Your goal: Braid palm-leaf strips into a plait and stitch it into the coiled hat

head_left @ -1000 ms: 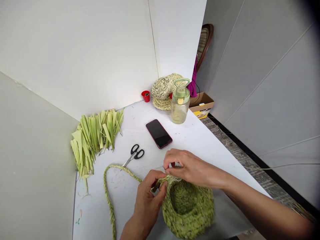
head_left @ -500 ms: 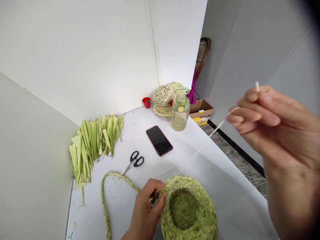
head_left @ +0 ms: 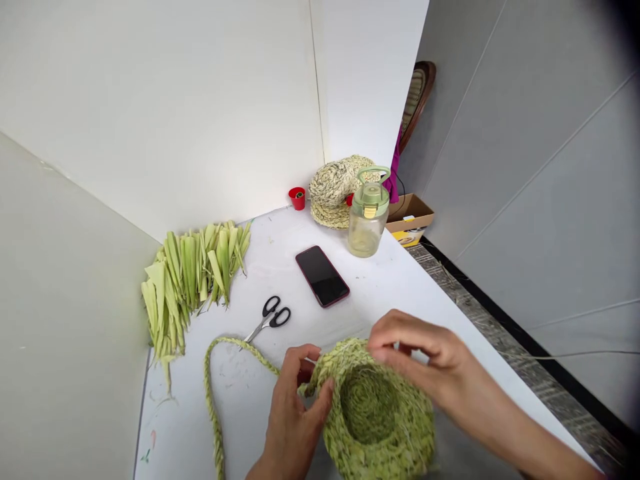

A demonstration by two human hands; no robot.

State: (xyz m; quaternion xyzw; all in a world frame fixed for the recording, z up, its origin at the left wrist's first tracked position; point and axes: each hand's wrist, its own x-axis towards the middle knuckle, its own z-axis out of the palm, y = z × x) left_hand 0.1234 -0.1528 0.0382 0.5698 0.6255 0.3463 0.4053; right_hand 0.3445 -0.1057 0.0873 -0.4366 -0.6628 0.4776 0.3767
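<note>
A green woven basket (head_left: 425, 417), round with a deep hollow, sits at the front of the table, its opening facing up. My left hand (head_left: 300, 407) grips its left rim between thumb and fingers, where a long green braid (head_left: 207, 393) joins it. That braid loops left over the table. At the far right of the rim, my right hand (head_left: 415, 347) is closed in a pinch, fingertips close to the weave. Whatever those fingertips hold is hidden. Scissors (head_left: 270, 319) with black handles lie beyond the braid.
Pale green husks (head_left: 195, 267) are piled along the left wall. A phone (head_left: 323, 277) lies mid-table. Behind it stand a lidded bottle (head_left: 367, 230), a pale woven coil (head_left: 330, 187) and a small red pot (head_left: 297, 198). A cardboard box (head_left: 410, 220) is beyond the table's right edge.
My right hand has come down and left from the upper right, where it pinched a small white piece with a pale thread, to the basket's rim. My left hand keeps its hold.
</note>
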